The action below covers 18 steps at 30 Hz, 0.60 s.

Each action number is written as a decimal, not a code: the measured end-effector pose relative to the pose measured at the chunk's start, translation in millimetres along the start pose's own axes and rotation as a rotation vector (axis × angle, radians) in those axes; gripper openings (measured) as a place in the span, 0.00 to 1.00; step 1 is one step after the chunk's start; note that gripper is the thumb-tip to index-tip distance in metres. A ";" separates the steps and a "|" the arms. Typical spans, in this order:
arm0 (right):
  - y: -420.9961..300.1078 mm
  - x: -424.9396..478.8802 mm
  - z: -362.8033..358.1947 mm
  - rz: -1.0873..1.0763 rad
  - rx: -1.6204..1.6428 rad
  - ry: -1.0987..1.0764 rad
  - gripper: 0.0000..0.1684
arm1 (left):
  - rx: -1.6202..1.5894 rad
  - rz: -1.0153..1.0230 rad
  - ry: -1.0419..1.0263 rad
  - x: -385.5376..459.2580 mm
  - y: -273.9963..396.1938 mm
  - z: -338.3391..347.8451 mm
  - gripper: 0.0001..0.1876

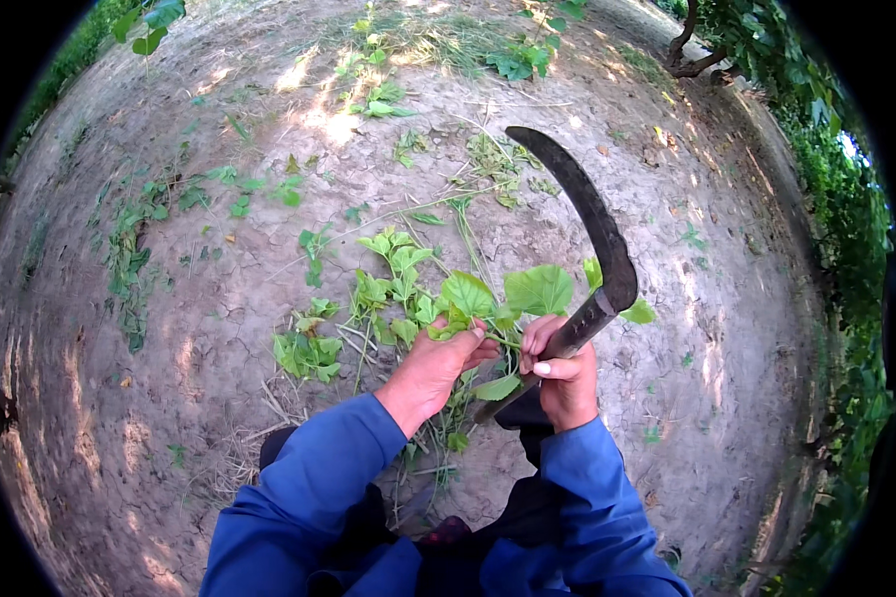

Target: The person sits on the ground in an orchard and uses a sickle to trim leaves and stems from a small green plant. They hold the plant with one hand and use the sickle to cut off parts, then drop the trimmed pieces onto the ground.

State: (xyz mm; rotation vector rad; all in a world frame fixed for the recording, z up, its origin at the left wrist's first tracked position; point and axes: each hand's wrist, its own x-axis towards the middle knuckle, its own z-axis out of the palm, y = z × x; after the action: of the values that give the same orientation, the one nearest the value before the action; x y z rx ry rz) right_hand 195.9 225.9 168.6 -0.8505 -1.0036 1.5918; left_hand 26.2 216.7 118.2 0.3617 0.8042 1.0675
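Note:
My right hand (567,373) is closed around the wooden handle of a sickle (593,209), whose dark curved blade points up and away from me. The fingers of that hand also touch a green leafy stem (502,340). My left hand (437,362) pinches the same leafy shoot at its left part, with broad leaves (467,294) above the fingertips. One large leaf (539,289) stands between the hands and the blade. Cut leafy shoots (403,269) lie on the ground just beyond my left hand, and a small heap of leaves (308,352) lies left of it.
Dry, cracked soil (246,298) spreads around me, with wilted weeds (128,261) at the left and a grass patch (440,45) far ahead. Dry stalks (228,455) lie near my feet. Vines (851,239) line the right side, with a woody trunk (691,52) at upper right.

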 end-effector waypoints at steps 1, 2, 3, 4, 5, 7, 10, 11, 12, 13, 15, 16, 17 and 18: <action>0.9 2.8 0.4 -0.083 -0.065 0.018 0.17 | -0.003 0.002 -0.007 0.5 -2.2 -0.1 0.09; -0.4 3.5 -0.9 -0.072 -0.038 0.024 0.17 | -0.004 0.003 -0.014 0.2 -2.8 1.0 0.09; -1.9 3.7 -2.3 -0.061 -0.011 0.031 0.17 | -0.001 0.002 -0.017 -0.4 -3.3 2.0 0.09; -3.4 3.1 -3.5 -0.050 0.016 0.037 0.16 | 0.003 0.001 -0.021 -1.2 -3.8 3.0 0.10; -4.7 2.2 -3.1 -0.039 0.027 0.035 0.16 | 0.009 0.003 -0.024 -1.8 -2.7 3.9 0.10; -4.8 0.6 -3.8 -0.018 0.018 0.020 0.16 | -0.011 -0.003 -0.026 -0.1 -4.5 4.3 0.11; -2.3 0.3 -3.2 -0.016 -0.007 0.003 0.16 | 0.013 0.003 0.003 0.5 -6.3 7.0 0.13; -1.2 0.4 -2.4 -0.018 -0.017 -0.003 0.16 | 0.029 0.008 0.019 0.4 -6.7 7.6 0.14; -0.8 0.4 -2.4 -0.001 -0.011 -0.012 0.15 | 0.049 0.017 0.010 0.5 -7.2 7.0 0.14; -0.8 0.2 -2.9 0.018 -0.005 -0.022 0.15 | 0.068 0.025 0.002 1.0 -8.0 5.9 0.14; -0.3 -0.4 -2.4 0.056 0.005 -0.036 0.15 | 0.115 0.028 -0.016 1.3 -8.2 3.9 0.14; -0.3 -1.1 -1.4 0.077 0.010 -0.042 0.15 | 0.143 0.023 -0.026 1.3 -8.3 2.7 0.14; -0.5 -1.7 -0.4 0.097 0.014 -0.046 0.15 | 0.172 0.016 -0.036 1.6 -8.4 1.9 0.14; -0.6 -2.2 0.9 0.099 0.016 -0.051 0.15 | 0.174 0.000 -0.035 2.2 -8.8 1.2 0.14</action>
State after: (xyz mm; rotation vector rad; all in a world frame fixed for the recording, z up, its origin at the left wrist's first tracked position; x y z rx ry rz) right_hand 195.9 223.6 169.5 -0.8640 -0.9969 1.7105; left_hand 33.2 214.7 112.5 0.5267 0.8686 0.9914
